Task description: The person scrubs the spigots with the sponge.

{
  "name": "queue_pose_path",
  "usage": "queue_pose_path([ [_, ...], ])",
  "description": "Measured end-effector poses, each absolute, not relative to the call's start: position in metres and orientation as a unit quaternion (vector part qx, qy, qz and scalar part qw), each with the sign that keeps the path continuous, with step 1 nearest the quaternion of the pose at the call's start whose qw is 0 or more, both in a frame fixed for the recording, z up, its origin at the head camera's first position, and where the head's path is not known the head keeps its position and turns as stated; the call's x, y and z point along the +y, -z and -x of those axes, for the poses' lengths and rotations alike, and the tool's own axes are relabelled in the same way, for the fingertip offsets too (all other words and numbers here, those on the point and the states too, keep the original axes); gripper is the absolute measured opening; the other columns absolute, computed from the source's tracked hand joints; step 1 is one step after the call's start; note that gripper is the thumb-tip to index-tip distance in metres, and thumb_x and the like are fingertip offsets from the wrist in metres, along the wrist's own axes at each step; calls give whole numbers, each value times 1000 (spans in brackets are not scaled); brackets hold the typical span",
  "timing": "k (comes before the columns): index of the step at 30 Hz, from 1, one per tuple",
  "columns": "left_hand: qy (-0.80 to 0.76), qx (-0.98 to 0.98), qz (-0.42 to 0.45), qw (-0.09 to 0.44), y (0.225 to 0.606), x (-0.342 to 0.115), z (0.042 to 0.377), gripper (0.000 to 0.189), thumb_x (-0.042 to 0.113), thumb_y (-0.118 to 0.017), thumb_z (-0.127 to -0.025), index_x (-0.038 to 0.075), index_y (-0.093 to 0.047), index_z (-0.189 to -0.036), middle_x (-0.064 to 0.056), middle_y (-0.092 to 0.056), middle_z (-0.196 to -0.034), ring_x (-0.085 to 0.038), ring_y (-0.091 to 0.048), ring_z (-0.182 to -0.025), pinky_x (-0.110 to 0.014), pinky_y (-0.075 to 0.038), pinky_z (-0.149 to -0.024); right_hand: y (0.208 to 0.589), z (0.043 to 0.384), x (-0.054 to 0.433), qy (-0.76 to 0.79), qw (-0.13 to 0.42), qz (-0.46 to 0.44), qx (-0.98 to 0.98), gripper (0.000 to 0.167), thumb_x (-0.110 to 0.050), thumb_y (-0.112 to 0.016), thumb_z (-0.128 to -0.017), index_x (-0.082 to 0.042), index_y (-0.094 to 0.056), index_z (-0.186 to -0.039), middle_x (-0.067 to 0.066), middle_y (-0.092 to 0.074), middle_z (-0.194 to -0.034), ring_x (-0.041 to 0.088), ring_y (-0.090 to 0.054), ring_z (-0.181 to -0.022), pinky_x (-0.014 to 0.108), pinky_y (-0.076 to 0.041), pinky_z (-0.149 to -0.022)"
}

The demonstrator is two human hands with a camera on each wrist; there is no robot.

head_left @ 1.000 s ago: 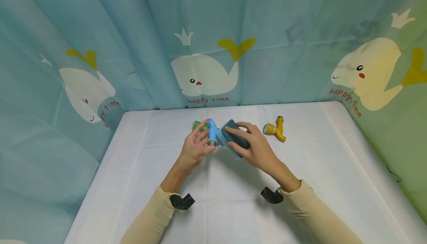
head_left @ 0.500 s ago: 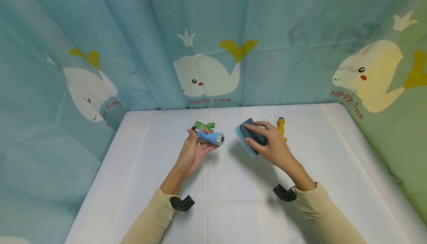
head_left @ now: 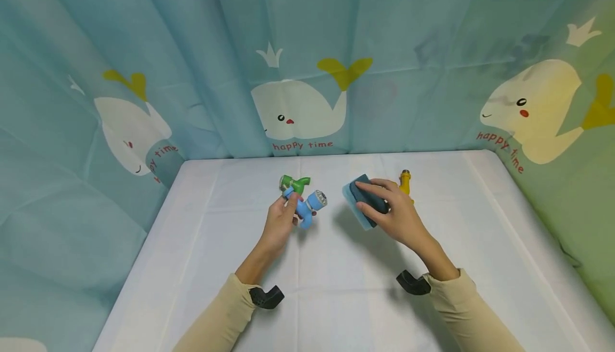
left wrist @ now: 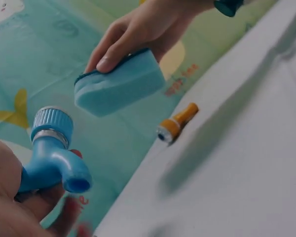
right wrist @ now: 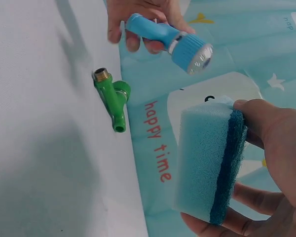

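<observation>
My left hand (head_left: 280, 219) pinches a light blue tap (head_left: 305, 210) by its inlet end, above the table. In the left wrist view the blue tap (left wrist: 52, 153) shows its ribbed knob up and its spout opening toward the camera. My right hand (head_left: 397, 210) grips a two-layer scrubbing sponge (head_left: 367, 201) by its dark scouring side. The sponge's pale blue foam (right wrist: 202, 158) faces the blue tap, with a gap between them. Behind the left hand a green tap (head_left: 300, 185) lies on the table.
A yellow tap (head_left: 405, 182) lies on the white table (head_left: 336, 298) beyond my right hand, which partly hides it. A blue curtain (head_left: 408, 111) printed with whales hangs along the table's back edge. Black wrist mounts (head_left: 267, 297) sit at both cuffs.
The sponge has drawn away to the right from the blue tap. My left hand has turned the tap, so its knob now points up and right and its spout downward.
</observation>
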State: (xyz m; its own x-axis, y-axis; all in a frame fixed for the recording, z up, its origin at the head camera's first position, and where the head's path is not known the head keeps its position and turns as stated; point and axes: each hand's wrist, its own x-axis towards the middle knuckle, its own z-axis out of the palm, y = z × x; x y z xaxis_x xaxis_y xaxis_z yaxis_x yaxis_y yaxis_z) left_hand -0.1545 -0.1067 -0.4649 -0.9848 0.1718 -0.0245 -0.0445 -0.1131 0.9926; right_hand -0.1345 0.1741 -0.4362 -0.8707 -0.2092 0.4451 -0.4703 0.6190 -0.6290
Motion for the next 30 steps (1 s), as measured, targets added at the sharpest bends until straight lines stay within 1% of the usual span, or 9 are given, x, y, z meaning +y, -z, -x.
queue_pose_path([
  [2, -761, 639, -56, 95, 465, -106, 154, 35, 28, -36, -114, -6, -47, -119, -21, -70, -101, -20, -66, -84, -28, -54, -76, 437, 134, 175, -393, 168, -191, -884, 45, -17, -82, -89, -13, -71, -133, 22, -60, -135, 43, -59, -121, 61, -56, -85],
  [6, -791, 592, -65, 142, 464, -106, 153, 34, 16, -32, -114, -3, -26, -142, -20, -57, -110, -25, -63, -88, -32, -55, -76, 439, 133, 176, -394, 169, -190, -883, 44, -16, -82, -89, -13, -71, -132, 21, -61, -134, 43, -60, -119, 61, -57, -84],
  [8, -789, 594, -64, 143, 465, -106, 154, 44, 9, -35, -113, 4, -16, -152, -20, -57, -109, -24, -61, -86, -29, -53, -72, 440, 133, 177, -395, 167, -190, -883, 45, -16, -82, -89, -13, -71, -132, 21, -61, -133, 43, -61, -119, 60, -57, -84],
  [11, -771, 624, -62, 111, 467, -107, 154, 64, 1, -42, -110, 14, -4, -160, -19, -60, -109, -21, -61, -78, -25, -51, -66, 441, 132, 178, -399, 167, -191, -881, 45, -16, -82, -89, -13, -71, -132, 20, -60, -133, 42, -61, -118, 60, -57, -85],
  [16, -742, 664, -70, 58, 470, -111, 156, 64, 0, -45, -108, 17, -14, -162, -14, -58, -106, -19, -56, -70, -22, -48, -62, 442, 131, 180, -402, 171, -194, -878, 45, -16, -82, -88, -12, -71, -132, 19, -61, -131, 41, -63, -116, 57, -58, -84],
  [20, -723, 682, -84, 77, 467, -113, 155, 65, 7, -50, -109, 16, -16, -163, -14, -56, -108, -20, -57, -78, -24, -48, -69, 443, 131, 181, -399, 170, -197, -879, 45, -16, -82, -88, -12, -71, -132, 19, -62, -131, 41, -62, -118, 57, -57, -86],
  [22, -707, 696, -86, 89, 465, -113, 153, 75, 11, -60, -105, 18, -14, -164, -15, -59, -116, -20, -61, -89, -26, -49, -75, 444, 131, 181, -399, 168, -198, -879, 45, -17, -82, -88, -12, -71, -132, 19, -62, -131, 41, -62, -119, 58, -57, -86],
  [26, -692, 713, -70, 95, 464, -110, 152, 103, 16, -84, -88, 27, -16, -164, -16, -60, -130, -24, -66, -110, -30, -53, -85, 443, 131, 179, -400, 164, -200, -879, 45, -17, -83, -88, -13, -71, -132, 18, -62, -131, 39, -62, -118, 56, -57, -85],
  [30, -696, 712, -61, 72, 463, -108, 151, 103, 15, -87, -83, 28, -23, -163, -17, -63, -124, -26, -68, -105, -31, -56, -81, 442, 130, 173, -404, 157, -205, -878, 46, -18, -82, -89, -15, -71, -133, 16, -63, -133, 35, -63, -115, 47, -58, -80],
])
